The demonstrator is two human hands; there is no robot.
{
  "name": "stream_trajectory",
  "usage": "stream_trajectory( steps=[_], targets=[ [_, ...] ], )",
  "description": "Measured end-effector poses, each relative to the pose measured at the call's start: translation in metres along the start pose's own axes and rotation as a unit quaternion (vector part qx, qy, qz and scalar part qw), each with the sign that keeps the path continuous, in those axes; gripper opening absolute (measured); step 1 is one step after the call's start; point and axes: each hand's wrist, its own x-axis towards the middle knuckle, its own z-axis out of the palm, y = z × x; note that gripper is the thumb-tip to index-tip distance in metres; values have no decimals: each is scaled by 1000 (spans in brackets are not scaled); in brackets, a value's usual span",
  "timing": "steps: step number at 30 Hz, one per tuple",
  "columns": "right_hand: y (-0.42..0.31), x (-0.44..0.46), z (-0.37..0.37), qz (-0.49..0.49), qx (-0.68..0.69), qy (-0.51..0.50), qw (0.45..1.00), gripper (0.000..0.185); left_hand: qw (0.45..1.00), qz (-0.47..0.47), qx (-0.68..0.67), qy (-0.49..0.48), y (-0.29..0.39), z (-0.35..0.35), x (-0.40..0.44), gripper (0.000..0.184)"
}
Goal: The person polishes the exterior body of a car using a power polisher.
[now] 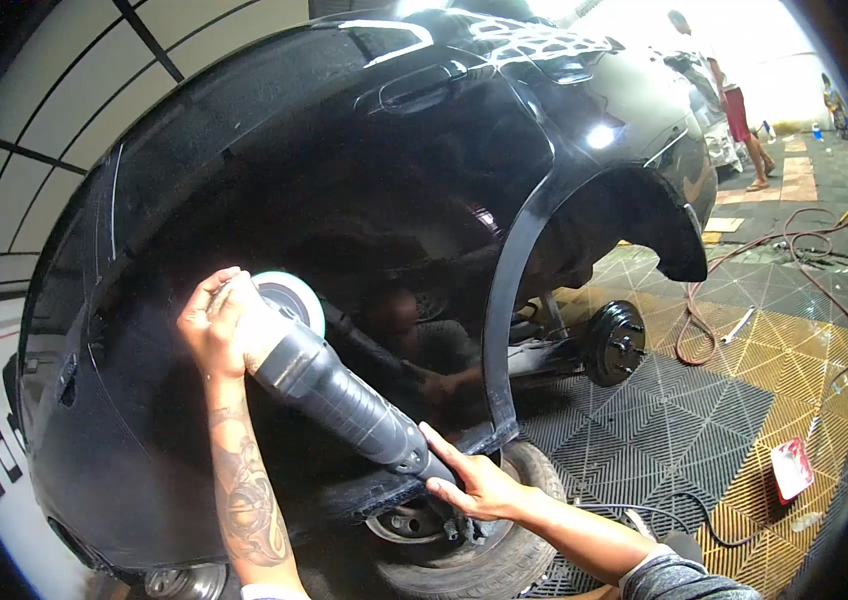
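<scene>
A black polishing machine with a round pale pad lies slantwise in front of a glossy black car. The pad is up against the car's side panel; whether it spins I cannot tell. My left hand is closed over the machine's head, just left of the pad. At the other end, my right hand grips the rear of the machine's body, thumb on top and fingers partly hidden behind it. Both forearms reach in from the bottom of the view.
A loose tyre lies under the sill. Right of it, the wheel arch exposes a brake drum. A red hose and a black cable cross the tiled floor, near a red-and-white packet. Another person stands far back right.
</scene>
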Motion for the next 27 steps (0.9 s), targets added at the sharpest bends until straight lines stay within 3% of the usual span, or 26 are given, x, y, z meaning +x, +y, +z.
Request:
stream_trajectory(
  steps=[2,4,6,8,13,20,22,23,27],
  targets=[
    [3,-8,-3,17,3,6,1000,79,1000,-14,5,-20,-4,10,0,38],
    [7,-15,-14,38,0,20,999,80,996,53,-65,6,-3,37,1,42],
    [11,-22,-30,13,-27,52,998,80,996,67,-54,2,-3,60,5,44],
    [5,-27,-51,32,-36,63,997,79,984,10,-143,-101,-8,79,13,41],
    [3,-40,-104,38,-36,110,993,78,984,-51,-140,-97,17,170,39,29],
    [-10,-39,-178,57,-35,165,984,77,974,-45,-155,-159,9,277,105,27],
    [-8,-35,-192,21,-34,201,979,77,971,-51,-160,-172,11,304,122,28],
    [-18,-35,-202,66,-24,186,980,77,968,-55,-161,-183,12,318,130,29],
    [-17,-35,-223,86,0,219,972,78,960,-46,-159,-227,0,380,165,34]
  ],
)
